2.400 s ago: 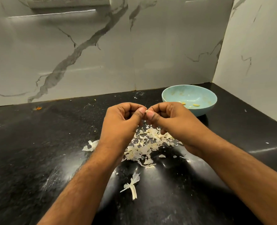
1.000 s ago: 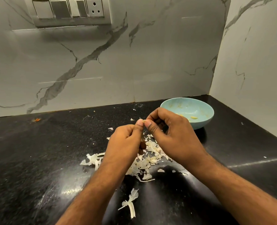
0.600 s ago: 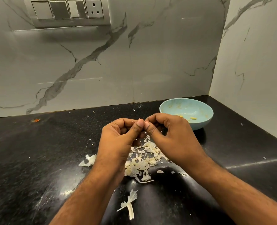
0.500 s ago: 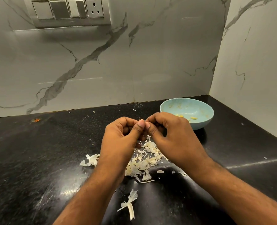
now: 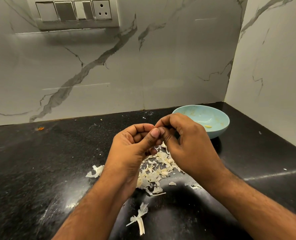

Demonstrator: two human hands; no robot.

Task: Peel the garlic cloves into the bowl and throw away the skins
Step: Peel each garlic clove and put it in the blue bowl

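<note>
My left hand [image 5: 130, 148] and my right hand [image 5: 187, 144] meet above the black counter [image 5: 39, 170], fingers curled and thumbs pressed together around a small garlic clove that the fingers hide almost fully. Under and between the hands lies a heap of pale garlic skins [image 5: 156, 172]. A light blue bowl [image 5: 220, 130] stands at the back right, just behind my right hand, with a peeled clove [image 5: 208, 126] in its bottom.
A separate garlic stem with skin [image 5: 139, 219] lies nearer to me, and a loose skin piece [image 5: 95, 171] sits left of the heap. Marble walls close the counter at the back and right. A switch panel [image 5: 74, 13] hangs high on the back wall.
Both hands stayed joined over the skin heap, working the clove with small finger and thumb shifts. The left hand rose slightly after dipping a second ago.
</note>
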